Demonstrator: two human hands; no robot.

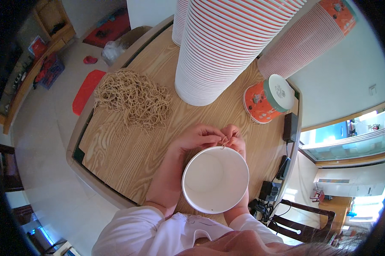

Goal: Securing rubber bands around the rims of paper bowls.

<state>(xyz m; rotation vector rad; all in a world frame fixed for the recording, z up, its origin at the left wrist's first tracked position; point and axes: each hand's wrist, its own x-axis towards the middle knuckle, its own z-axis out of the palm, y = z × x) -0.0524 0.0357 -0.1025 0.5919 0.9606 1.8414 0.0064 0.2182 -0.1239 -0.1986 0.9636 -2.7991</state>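
Note:
A white paper bucket (pixel 214 181) is in front of me, its open mouth turned up toward me. At its far rim, my left hand (pixel 199 136) and my right hand (pixel 235 137) meet, fingertips pinched together on a thin brown string (pixel 223 144). A short loop of the string shows at the rim; whether it passes through the bucket wall, I cannot tell. The bucket hides part of my right forearm. To the left of my hands lies a loose heap of tan strings (pixel 135 101) on the wooden table (pixel 115 162).
A tall stack of nested white buckets (pixel 209 51) rises beyond my hands, with another stack (pixel 303 40) farther right. One orange-and-green bucket (pixel 260 102) stands upside down. Black power adapters (pixel 270 190) and cables lie along the right edge; a dark chair (pixel 305 222) is beside it.

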